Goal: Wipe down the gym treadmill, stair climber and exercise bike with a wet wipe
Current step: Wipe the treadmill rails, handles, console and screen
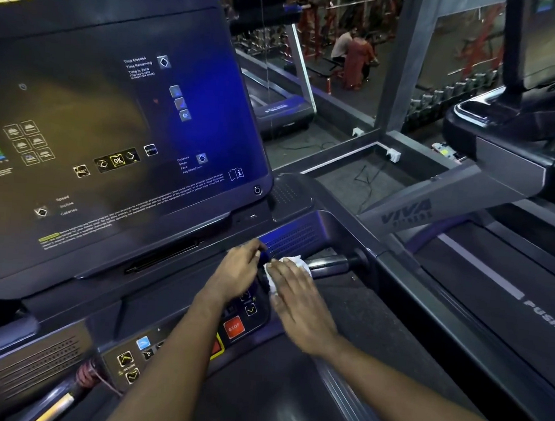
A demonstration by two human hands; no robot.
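Observation:
A dark treadmill console [114, 151] with a large glossy display fills the left of the view. Below it runs a control strip with a red STOP button [233, 327]. My right hand [299, 298] lies flat with straight fingers on a white wet wipe [285, 264], pressing it against the right end of the control strip. My left hand [236, 273] rests beside it with its fingers curled over a dark part of the console edge. A short handlebar stub [328, 263] sticks out just beyond the wipe.
The treadmill belt [288, 394] lies below my arms. A second treadmill [497, 267] stands close on the right, marked VIVA on its grey upright. Behind a glass rail, a lower gym floor shows red weight machines, dumbbell racks and two people.

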